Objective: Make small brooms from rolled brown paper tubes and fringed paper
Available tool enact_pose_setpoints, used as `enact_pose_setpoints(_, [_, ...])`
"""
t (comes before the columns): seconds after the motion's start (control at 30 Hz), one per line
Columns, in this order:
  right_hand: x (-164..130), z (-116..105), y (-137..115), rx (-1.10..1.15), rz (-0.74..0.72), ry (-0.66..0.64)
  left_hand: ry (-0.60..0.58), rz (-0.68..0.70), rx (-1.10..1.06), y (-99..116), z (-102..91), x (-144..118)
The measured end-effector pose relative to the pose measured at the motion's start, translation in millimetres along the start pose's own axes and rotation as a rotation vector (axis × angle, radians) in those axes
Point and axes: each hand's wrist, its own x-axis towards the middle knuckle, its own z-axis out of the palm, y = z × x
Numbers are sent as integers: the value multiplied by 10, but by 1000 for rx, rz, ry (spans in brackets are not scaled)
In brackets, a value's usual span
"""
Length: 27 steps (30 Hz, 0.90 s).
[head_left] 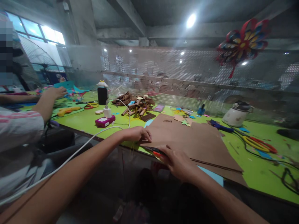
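Left hand [137,134] lies palm-down, fingers loosely spread, pinning the near-left corner of the brown cardboard sheet [193,140] on the green table [257,165]; right hand [178,161] is closed on red-handled scissors [156,151] at the sheet's near edge. Cardboard looks light, stiff, creasable, so best held flat near the cut. Sheet overhangs the table edge at 6 o'clock; clutter at 12, cables at 3.

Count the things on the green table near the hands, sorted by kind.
Brown cardboard sheet: 1
Red-handled cutter, in the right hand: 1
Magenta charger box: 1
White kettle: 1
Left hand rests on the cardboard's edge.
Total: 4
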Motion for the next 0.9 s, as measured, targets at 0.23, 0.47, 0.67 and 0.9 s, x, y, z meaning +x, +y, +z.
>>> enact_pose_setpoints(0.23, [10,6,-51,-51,19,-10,-1,-29,13,69,-11,-3])
enact_pose_setpoints(0.47, [-11,40,-43,-31,20,3,1,-17,-4,84,-30,6])
enact_pose_setpoints(0.67, [14,58,-120,-90,41,19,1,-17,-3,55,-20,-4])
enact_pose_setpoints(0.9, [-58,44,-274,-93,44,25,21,34,27,-45,15,3])
